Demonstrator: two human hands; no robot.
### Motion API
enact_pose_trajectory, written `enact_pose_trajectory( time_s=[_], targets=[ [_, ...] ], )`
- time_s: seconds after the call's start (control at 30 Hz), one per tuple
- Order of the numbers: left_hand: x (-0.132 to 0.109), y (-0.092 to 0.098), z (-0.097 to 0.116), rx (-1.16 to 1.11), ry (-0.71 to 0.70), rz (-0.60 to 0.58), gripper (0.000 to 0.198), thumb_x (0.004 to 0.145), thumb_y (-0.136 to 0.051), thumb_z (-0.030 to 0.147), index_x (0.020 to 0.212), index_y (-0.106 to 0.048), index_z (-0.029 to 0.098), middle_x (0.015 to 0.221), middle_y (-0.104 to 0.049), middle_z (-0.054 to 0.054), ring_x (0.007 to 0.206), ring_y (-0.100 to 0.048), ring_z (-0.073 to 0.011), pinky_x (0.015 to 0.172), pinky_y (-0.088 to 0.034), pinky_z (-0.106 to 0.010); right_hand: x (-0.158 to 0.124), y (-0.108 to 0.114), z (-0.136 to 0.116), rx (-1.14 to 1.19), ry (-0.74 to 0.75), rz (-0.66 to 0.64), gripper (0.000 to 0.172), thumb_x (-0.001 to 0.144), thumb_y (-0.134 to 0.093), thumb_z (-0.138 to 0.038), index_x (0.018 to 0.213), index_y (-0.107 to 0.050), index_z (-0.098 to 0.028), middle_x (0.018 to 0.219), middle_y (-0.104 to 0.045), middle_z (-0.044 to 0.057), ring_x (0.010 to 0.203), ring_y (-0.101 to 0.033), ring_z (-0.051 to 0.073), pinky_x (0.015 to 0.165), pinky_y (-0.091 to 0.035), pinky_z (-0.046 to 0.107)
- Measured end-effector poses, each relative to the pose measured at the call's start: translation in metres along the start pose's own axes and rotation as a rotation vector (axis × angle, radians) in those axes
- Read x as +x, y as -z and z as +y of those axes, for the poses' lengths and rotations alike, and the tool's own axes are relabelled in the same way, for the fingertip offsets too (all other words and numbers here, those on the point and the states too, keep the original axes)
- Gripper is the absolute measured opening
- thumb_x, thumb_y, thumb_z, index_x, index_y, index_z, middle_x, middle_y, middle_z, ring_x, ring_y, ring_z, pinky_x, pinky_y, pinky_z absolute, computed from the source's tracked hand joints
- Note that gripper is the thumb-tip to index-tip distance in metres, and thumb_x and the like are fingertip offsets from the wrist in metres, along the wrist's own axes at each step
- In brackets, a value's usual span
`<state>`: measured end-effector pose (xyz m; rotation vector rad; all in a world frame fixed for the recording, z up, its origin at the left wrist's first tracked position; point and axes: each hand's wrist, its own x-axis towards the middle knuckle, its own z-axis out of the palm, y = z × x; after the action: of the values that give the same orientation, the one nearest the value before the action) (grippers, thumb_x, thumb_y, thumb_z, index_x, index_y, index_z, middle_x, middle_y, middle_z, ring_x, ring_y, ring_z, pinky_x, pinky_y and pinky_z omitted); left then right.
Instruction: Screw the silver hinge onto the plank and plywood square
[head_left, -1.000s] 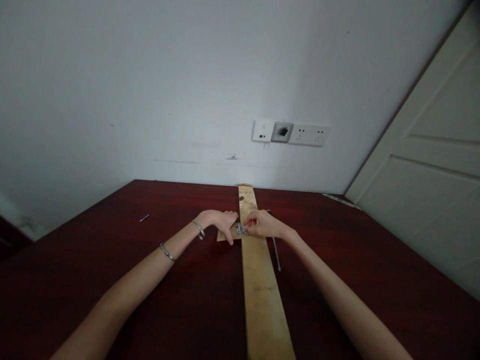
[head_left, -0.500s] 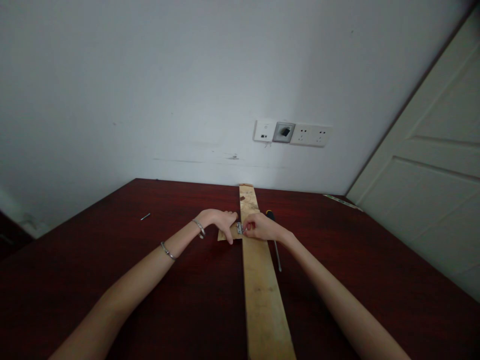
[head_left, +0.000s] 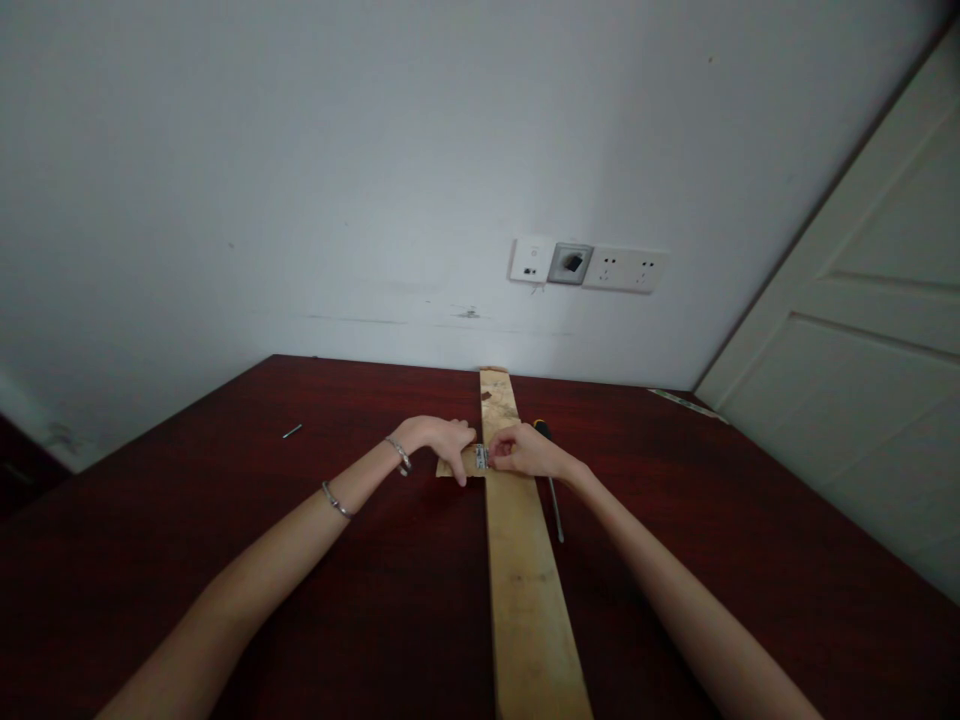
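A long wooden board [head_left: 529,580] runs over the dark red tabletop up to the wall. Against its left edge lies a short wooden piece [head_left: 471,468], partly under my left hand [head_left: 448,445]. The left thumb is on the near side of this piece and the fingers reach over its far side, holding it. A small metal hinge [head_left: 481,457] spans the joint between the two pieces. My right hand [head_left: 521,450] rests over the long board, thumb and fingertips pinched together at the hinge's right side. Whatever lies between those fingertips is too small to make out.
Just right of the board lies a screwdriver [head_left: 555,500] with a black and yellow handle. A small screw or nail [head_left: 292,431] is on the left of the tabletop [head_left: 360,620]. A flat strip [head_left: 686,403] lies near the back right edge, beside a white door [head_left: 862,330].
My right fingertips have shifted slightly at the hinge, and more of the hinge shows, lying flatter. My left hand has stayed on the short wooden piece.
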<state>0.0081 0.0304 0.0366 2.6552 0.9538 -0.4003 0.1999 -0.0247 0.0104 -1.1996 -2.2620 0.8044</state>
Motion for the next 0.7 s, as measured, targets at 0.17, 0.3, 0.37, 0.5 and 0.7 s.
enact_pose_trajectory(
  time_s=[0.17, 0.3, 0.37, 0.5, 0.7],
  targets=[
    [-0.0044, 0.0031, 0.0046, 0.002, -0.001, -0.016, 0.069, 0.046, -0.079, 0.055, 0.1, -0.062, 0.015, 0.112, -0.06, -0.016, 0.1, -0.055, -0.0334, 0.083, -0.046, -0.039, 0.0003, 0.0003, -0.0008, -0.003, 0.019, 0.036, 0.006, 0.068, -0.064, -0.015, 0.072, -0.069, -0.014, 0.063, -0.06, -0.002, 0.058, -0.05, 0.01, 0.056, -0.04, 0.021],
    [-0.006, 0.005, 0.0072, 0.02, 0.003, -0.043, 0.07, 0.049, -0.078, 0.056, 0.102, -0.061, 0.013, 0.115, -0.057, -0.018, 0.1, -0.054, -0.0339, 0.083, -0.046, -0.039, 0.0003, 0.0025, -0.0011, -0.019, 0.066, 0.057, 0.011, 0.065, -0.066, -0.012, 0.074, -0.069, -0.015, 0.074, -0.062, -0.001, 0.065, -0.051, 0.01, 0.062, -0.042, 0.022],
    [-0.0064, 0.0053, 0.0076, 0.03, 0.009, -0.046, 0.07, 0.049, -0.077, 0.056, 0.103, -0.061, 0.014, 0.115, -0.057, -0.017, 0.1, -0.054, -0.033, 0.082, -0.046, -0.038, 0.0, 0.0031, -0.0011, -0.018, 0.073, 0.049, 0.012, 0.065, -0.066, -0.011, 0.075, -0.069, -0.015, 0.075, -0.061, -0.001, 0.063, -0.049, 0.009, 0.06, -0.041, 0.021],
    [-0.0073, 0.0058, 0.0077, 0.035, 0.005, -0.032, 0.07, 0.05, -0.076, 0.056, 0.104, -0.062, 0.015, 0.113, -0.059, -0.016, 0.097, -0.054, -0.0317, 0.081, -0.047, -0.037, -0.0009, 0.0027, -0.001, -0.007, 0.051, 0.028, 0.01, 0.067, -0.065, -0.012, 0.075, -0.069, -0.015, 0.064, -0.058, -0.003, 0.056, -0.045, 0.008, 0.054, -0.037, 0.02],
    [-0.0063, 0.0046, 0.0046, 0.024, -0.001, -0.009, 0.07, 0.047, -0.077, 0.058, 0.102, -0.063, 0.016, 0.109, -0.06, -0.014, 0.096, -0.055, -0.0312, 0.079, -0.047, -0.035, -0.0012, 0.0027, -0.0024, 0.041, 0.023, 0.023, 0.007, 0.068, -0.065, -0.015, 0.074, -0.068, -0.014, 0.061, -0.059, -0.003, 0.055, -0.047, 0.008, 0.054, -0.037, 0.02]
  ],
)
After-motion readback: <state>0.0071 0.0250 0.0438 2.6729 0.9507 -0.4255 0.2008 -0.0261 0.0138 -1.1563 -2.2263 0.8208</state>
